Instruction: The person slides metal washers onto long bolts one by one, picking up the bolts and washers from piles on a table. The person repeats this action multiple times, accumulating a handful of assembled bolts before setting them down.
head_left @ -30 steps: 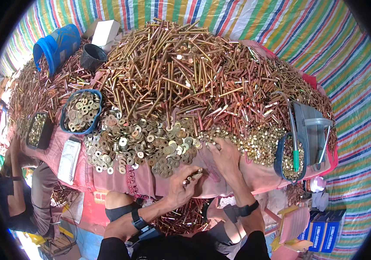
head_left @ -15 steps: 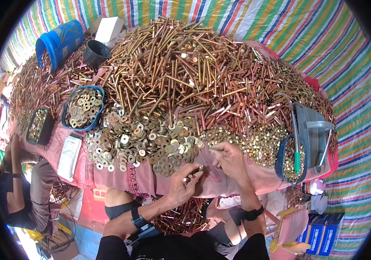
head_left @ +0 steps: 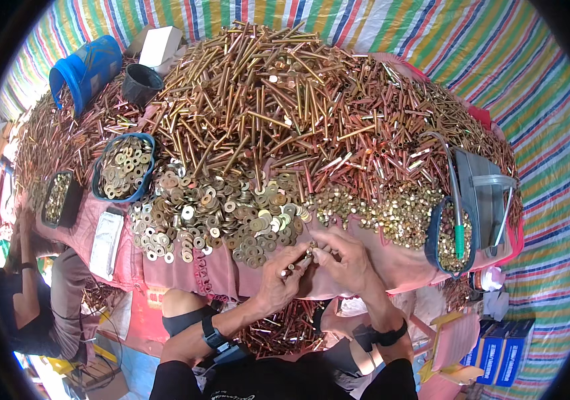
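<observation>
My left hand point(head_left: 280, 277) is closed around a few brass-coloured bolts point(head_left: 286, 272), whose ends poke out between the fingers. My right hand point(head_left: 346, 259) meets it, thumb and fingers pinched at a bolt's end; whatever small piece they hold there is hidden. Both hands are over the pink cloth point(head_left: 218, 277) at its near edge. Just beyond the left hand spreads a heap of flat washers point(head_left: 232, 217). Small nuts point(head_left: 402, 217) lie in a pile beyond the right hand. Behind both rises a big mound of long bolts point(head_left: 278, 113).
At left stand a blue tub of washers point(head_left: 102, 190), a dark tray of nuts point(head_left: 70, 212) and a white packet point(head_left: 106, 243). A blue bucket point(head_left: 92, 70) tips over far left. At right are a nut tub point(head_left: 435, 257) and grey bin point(head_left: 475, 173). Another person's arm point(head_left: 26, 287) shows left.
My right hand has come from beside the nut pile toward me and left, and now touches the bolt ends in my left hand. The left hand still holds the bolts.
</observation>
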The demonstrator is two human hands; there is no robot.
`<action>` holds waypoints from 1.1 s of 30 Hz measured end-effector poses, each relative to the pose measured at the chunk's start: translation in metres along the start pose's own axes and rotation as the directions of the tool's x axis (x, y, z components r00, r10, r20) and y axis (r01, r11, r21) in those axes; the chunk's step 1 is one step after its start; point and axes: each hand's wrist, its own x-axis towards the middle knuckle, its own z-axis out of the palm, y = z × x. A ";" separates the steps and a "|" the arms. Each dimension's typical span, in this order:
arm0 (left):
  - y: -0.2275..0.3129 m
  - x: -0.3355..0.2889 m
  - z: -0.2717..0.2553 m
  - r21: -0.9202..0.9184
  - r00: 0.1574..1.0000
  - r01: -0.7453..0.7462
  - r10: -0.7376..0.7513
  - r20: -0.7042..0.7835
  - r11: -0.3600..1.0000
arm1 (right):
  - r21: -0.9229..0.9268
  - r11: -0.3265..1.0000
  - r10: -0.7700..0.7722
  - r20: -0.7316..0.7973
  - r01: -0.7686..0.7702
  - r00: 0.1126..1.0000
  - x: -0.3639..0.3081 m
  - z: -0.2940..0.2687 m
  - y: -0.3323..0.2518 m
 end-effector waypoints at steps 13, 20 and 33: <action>0.001 -0.001 -0.004 0.023 0.998 -0.054 0.053 0.029 0.998 | -0.043 0.994 -0.100 -0.039 0.098 0.994 0.001 0.002 -0.009; -0.001 -0.003 -0.006 0.029 0.999 -0.019 0.017 0.045 0.999 | 0.031 0.999 -0.027 -0.049 0.029 0.998 -0.002 0.001 -0.024; -0.004 -0.002 -0.006 0.014 1.000 0.019 -0.019 0.008 1.000 | 0.000 0.999 -0.032 -0.067 0.032 0.997 -0.010 0.008 -0.019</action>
